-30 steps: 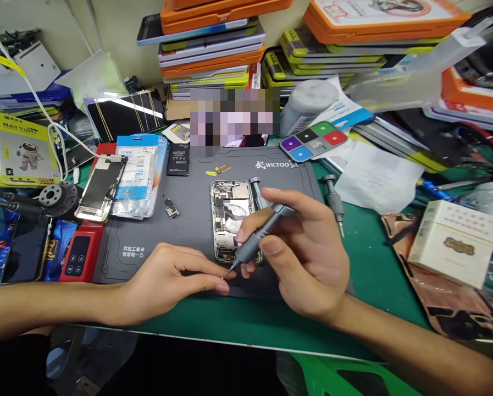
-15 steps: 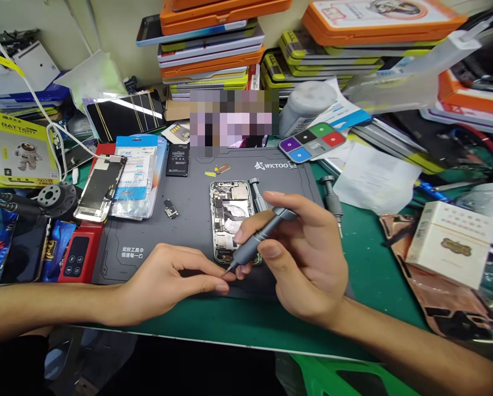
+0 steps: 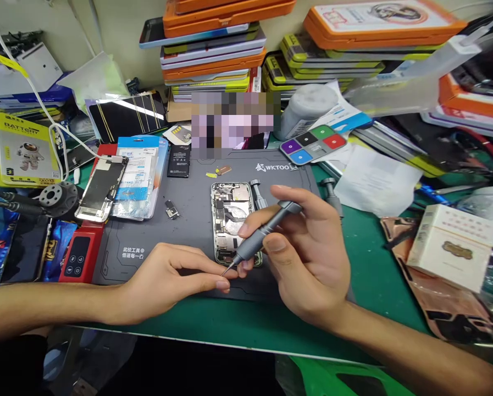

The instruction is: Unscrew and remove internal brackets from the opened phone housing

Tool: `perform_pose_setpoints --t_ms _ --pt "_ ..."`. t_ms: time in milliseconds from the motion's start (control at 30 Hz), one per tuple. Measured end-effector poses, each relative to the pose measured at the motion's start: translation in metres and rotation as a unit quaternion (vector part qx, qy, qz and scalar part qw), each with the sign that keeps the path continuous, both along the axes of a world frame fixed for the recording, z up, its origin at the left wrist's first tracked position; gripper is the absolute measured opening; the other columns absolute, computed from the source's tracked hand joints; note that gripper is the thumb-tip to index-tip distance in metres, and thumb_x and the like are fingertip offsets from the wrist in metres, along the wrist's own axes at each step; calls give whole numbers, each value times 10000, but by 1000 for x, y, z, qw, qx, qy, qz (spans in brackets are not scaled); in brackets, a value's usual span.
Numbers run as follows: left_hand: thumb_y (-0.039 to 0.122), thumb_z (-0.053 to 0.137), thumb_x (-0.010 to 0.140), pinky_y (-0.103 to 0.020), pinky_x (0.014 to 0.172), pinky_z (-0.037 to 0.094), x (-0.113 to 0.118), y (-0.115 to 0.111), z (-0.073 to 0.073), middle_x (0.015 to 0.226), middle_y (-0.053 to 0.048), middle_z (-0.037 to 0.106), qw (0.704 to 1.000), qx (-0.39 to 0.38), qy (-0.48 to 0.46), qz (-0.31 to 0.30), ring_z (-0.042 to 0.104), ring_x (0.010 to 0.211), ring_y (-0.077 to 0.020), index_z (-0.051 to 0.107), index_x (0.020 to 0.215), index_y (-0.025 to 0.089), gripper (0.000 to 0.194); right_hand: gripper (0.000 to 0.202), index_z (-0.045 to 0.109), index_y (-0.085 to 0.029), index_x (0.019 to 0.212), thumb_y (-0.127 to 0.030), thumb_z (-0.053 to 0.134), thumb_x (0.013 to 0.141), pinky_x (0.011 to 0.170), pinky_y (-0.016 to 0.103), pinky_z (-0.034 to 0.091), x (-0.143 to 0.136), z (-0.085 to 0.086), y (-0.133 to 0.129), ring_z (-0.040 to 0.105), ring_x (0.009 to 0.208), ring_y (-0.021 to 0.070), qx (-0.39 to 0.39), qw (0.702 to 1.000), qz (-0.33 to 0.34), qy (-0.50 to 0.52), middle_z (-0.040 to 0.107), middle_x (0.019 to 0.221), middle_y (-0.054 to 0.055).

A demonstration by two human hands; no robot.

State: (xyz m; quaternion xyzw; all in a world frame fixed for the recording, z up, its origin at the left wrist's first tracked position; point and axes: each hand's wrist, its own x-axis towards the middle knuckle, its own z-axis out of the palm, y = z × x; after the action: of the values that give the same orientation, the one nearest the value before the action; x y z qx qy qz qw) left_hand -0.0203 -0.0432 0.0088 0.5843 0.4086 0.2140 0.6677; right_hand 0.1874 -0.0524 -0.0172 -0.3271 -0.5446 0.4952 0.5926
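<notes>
My right hand [image 3: 308, 247] is closed around a grey precision screwdriver [image 3: 260, 242], its index finger at the cap and its tip slanting down to the left. That tip meets the pinched thumb and forefinger of my left hand [image 3: 180, 275]; whatever they hold is too small to make out. Just behind the fingers lies an opened phone [image 3: 232, 220] with its inner parts bare, partly covered by my right hand. A second screwdriver [image 3: 256, 192] lies against the phone's right side. Left of the phone is a small metal-and-black part [image 3: 172, 209].
The grey work mat [image 3: 147, 236] bears a phone battery [image 3: 179, 161] and gold flex pieces [image 3: 218, 172]. Leftward are a detached screen [image 3: 103, 187] and a red device [image 3: 79, 253]. A screwdriver [image 3: 332, 193], a multicoloured tray [image 3: 313, 144] and a white box [image 3: 451, 247] lie rightward. Cases [image 3: 213, 60] stack behind.
The screwdriver's handle has shifted slightly up and right with my right hand, showing more of the shaft. My left hand keeps its pinch in nearly the same place.
</notes>
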Motion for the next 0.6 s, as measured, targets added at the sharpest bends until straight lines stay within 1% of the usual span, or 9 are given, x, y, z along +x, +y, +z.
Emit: perform_pose_setpoints --t_ms 100,200,333,467,600 --pt "261 812 873 -155 885 601 0 0 1 986 7 809 1000 -12 -7 0 769 967 -149 842 979 282 112 403 529 -397 1402 -229 533 1036 488 309 625 -1 1 0 641 595 125 -28 999 15 29 674 1003 20" --pt "253 813 871 -144 888 597 0 0 1 985 8 810 1000 -22 -13 5 769 965 -143 841 980 285 117 382 536 -401 1384 -250 543 1033 487 322 623 -2 1 -1 638 599 135 -42 998 11 39 678 998 19" --pt "224 807 873 -148 902 598 0 0 1 988 2 811 999 -34 -24 12 770 976 -148 844 962 272 108 369 543 -404 1371 -266 554 1029 485 331 604 -2 1 0 631 610 144 -50 998 0 44 676 986 24" --pt "225 799 881 -139 890 601 1 1 2 965 -3 811 999 -38 -31 20 770 968 -145 849 910 255 66 371 570 -411 1361 -249 550 1028 471 327 586 -3 2 1 632 615 143 -55 997 5 56 670 990 28" --pt "225 811 870 -124 863 604 2 1 2 958 4 812 998 -45 -38 30 771 944 -135 849 915 265 71 372 591 -411 1353 -241 560 1024 473 311 582 -5 4 2 638 622 136 -60 996 2 67 673 987 29"
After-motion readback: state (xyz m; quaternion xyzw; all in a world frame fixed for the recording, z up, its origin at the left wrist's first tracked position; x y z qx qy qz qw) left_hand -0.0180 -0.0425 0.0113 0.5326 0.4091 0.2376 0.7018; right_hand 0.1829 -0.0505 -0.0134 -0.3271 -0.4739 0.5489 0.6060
